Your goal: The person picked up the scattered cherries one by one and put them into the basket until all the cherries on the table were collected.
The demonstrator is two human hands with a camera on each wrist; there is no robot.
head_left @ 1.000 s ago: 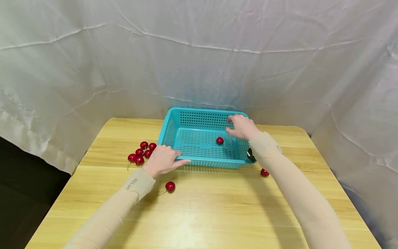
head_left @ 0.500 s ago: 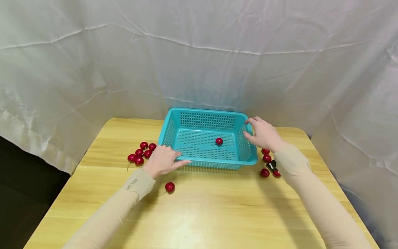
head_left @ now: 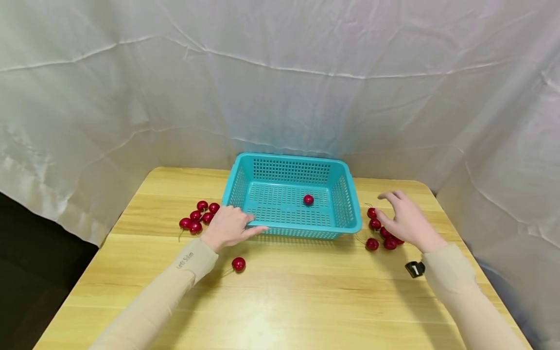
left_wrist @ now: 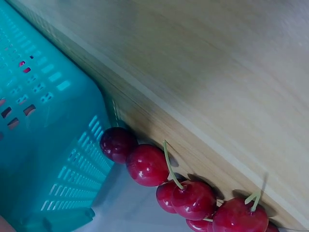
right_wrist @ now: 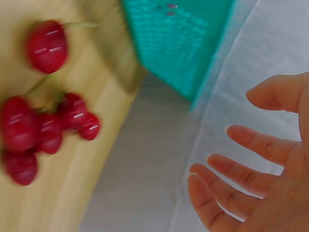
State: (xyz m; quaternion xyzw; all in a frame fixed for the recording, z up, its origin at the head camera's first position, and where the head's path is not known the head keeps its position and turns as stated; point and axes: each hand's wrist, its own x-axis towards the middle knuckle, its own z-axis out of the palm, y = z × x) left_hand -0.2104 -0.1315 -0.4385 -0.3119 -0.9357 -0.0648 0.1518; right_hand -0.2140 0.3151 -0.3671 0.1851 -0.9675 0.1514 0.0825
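Closest on the wood-grain bench (head_left: 302, 306): 1 shiny lone cherry (head_left: 238, 265), thin stem on. Right hand (head_left: 409, 221) has its fingers (right_wrist: 246, 176) loosely spread, holding nothing, by 6 glossy right-side cherries (head_left: 372, 244). Left hand (head_left: 228, 226) grips the turquoise perforated plastic basket (head_left: 306, 227) by its rim, 6 roundish left-side cherries (head_left: 195, 227) beside it, 1 inside cherry (head_left: 308, 200). Wrinkly pale cloth (head_left: 280, 107) hangs behind.

Shiny, pretty creased pale-grey fabric sheet (head_left: 280, 97) hanging from 9 o'clock over 12 to about 4. Pale yellow wood-grain surface (head_left: 323, 306) has rounded far corners, soft glare (head_left: 259, 328) near 6. Black patch (head_left: 35, 272) around 8.
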